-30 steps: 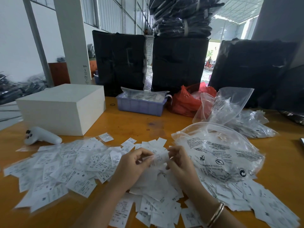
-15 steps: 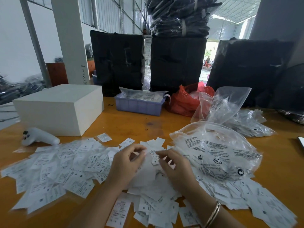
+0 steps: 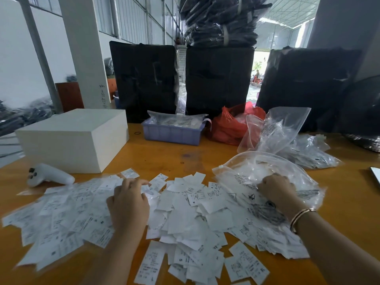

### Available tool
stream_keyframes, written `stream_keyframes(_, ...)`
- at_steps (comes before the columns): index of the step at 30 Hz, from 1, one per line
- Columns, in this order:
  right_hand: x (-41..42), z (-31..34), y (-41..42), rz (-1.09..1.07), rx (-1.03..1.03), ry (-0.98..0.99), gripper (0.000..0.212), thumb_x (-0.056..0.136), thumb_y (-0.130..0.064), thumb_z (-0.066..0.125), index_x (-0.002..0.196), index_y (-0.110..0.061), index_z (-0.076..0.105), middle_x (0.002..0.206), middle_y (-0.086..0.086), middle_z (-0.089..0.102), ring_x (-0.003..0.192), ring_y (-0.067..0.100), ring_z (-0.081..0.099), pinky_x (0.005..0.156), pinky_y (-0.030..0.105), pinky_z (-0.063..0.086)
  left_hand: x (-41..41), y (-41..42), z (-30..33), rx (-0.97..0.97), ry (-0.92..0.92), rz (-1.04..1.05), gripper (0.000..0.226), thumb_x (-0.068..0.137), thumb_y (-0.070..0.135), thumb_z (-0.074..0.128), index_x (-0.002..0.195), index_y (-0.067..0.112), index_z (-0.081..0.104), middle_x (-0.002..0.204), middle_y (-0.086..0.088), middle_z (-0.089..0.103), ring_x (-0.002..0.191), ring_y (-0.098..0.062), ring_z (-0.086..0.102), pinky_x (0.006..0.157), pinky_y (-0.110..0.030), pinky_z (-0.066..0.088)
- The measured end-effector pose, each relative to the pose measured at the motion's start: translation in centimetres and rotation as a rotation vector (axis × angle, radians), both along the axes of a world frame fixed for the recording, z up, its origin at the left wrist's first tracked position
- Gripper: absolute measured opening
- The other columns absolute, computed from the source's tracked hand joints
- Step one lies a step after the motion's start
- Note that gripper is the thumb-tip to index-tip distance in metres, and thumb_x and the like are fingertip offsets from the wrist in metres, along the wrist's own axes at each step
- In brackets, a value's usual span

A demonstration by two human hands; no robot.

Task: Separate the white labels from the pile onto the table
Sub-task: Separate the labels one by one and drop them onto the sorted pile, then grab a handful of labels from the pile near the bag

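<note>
Your left hand (image 3: 128, 204) lies palm down on the white labels (image 3: 185, 212), its fingers loosely bent with the tips on the slips at the far edge of the spread; whether it pinches one of them, you cannot tell from here. Your right hand (image 3: 276, 189) rests knuckles up on the clear plastic bag (image 3: 287, 167), fingers curled under against the printed film, and whether they hold the film cannot be told; a bracelet (image 3: 301, 218) sits on that wrist. The labels lie loose across the orange counter (image 3: 164, 155): a heaped pile between your two hands and toward you, a flatter, blurred scatter out beyond your left hand, and more slips running under the bag and your right forearm. Past your left hand, a white handheld controller (image 3: 48, 175) lies on the counter just in front of a white box (image 3: 72, 138). Farther off, between the hands, stands a lavender plastic tray (image 3: 172, 133) holding bagged goods, with a red plastic bag (image 3: 228, 126) to its right. Beyond your right hand lie more clear bags (image 3: 287, 132), one standing open. Black wrapped bundles (image 3: 218, 79) rise along the far edge of the counter.
</note>
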State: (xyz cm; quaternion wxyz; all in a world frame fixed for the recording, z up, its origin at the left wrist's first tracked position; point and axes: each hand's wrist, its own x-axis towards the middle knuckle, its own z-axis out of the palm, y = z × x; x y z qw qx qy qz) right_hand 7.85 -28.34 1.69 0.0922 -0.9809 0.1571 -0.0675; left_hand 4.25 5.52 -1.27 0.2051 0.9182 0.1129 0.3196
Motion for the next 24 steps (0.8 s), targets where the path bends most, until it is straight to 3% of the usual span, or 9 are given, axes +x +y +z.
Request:
stream_keyframes(3,0.2,0.0,0.5,0.002,-0.094,-0.039,0.019,0.088,-0.027,0.053,0.078,-0.014,0.061,0.094,0.004,0.06,0.09,0.024,0.054,0.081,0.034,0.043,0.0,-0.4,-0.1,0.063,-0.102,-0.079,0.031,0.076,0.002,0.072,0.101,0.02,0.071,0.111,-0.007,0.064,0.106,-0.03,0.054,0.083,-0.042,0.039)
stream_keyframes(7,0.4,0.5,1.0,-0.028,-0.02,-0.125,0.013,0.086,-0.021,0.057,0.077,-0.016,0.063,0.084,0.002,0.063,0.084,0.023,0.056,0.082,0.035,0.037,-0.1,-1.3,-0.1,0.131,-0.208,-0.384,0.025,0.075,-0.001,0.073,0.093,0.016,0.071,0.103,-0.003,0.065,0.097,-0.024,0.058,0.077,-0.033,0.044)
stream_keyframes(12,-0.4,0.8,1.0,-0.041,0.039,-0.287,0.029,0.09,-0.021,0.049,0.062,-0.015,0.055,0.067,0.0,0.058,0.067,0.019,0.05,0.077,0.035,0.029,-0.6,-2.6,-0.5,0.09,-0.118,-0.713,0.022,0.083,0.001,0.064,0.093,0.021,0.071,0.094,0.01,0.065,0.096,-0.01,0.056,0.086,-0.03,0.048)
stream_keyframes(15,-1.3,1.5,2.3,0.078,0.164,-0.546,0.02,0.092,-0.021,0.054,0.074,-0.016,0.061,0.077,-0.002,0.064,0.072,0.018,0.055,0.081,0.038,0.041,-0.6,-3.2,-0.7,0.001,-0.069,-0.791,0.021,0.088,0.009,0.06,0.1,0.023,0.069,0.096,0.018,0.061,0.099,0.002,0.051,0.09,-0.021,0.043)
stream_keyframes(17,-2.3,2.1,4.3,0.296,0.337,-0.649,0.006,0.089,-0.015,0.062,0.084,-0.018,0.063,0.079,-0.007,0.063,0.074,0.01,0.058,0.078,0.027,0.048,-0.7,-3.4,-0.6,-0.071,-0.05,-0.815,0.021,0.091,0.015,0.059,0.106,0.028,0.066,0.102,0.024,0.057,0.105,0.009,0.048,0.092,-0.013,0.037)
stream_keyframes(21,-3.9,2.0,9.5,0.639,0.496,-0.464,0.013,0.085,-0.016,0.068,0.088,-0.024,0.058,0.079,-0.015,0.061,0.074,-0.007,0.058,0.067,0.007,0.044,-1.3,-3.6,-0.1,-0.286,0.041,-0.826,0.03,0.091,0.038,0.057,0.115,0.05,0.046,0.12,0.035,0.043,0.114,0.02,0.037,0.089,0.003,0.027)
stream_keyframes(24,-4.4,1.2,12.1,0.746,0.627,-0.321,0.027,0.085,-0.013,0.068,0.091,-0.034,0.052,0.081,-0.011,0.064,0.077,-0.007,0.059,0.068,0.007,0.044,-1.5,-3.3,0.1,-0.404,0.107,-0.843,0.044,0.078,0.057,0.055,0.12,0.048,0.045,0.122,0.032,0.047,0.113,0.021,0.04,0.086,0.005,0.03)
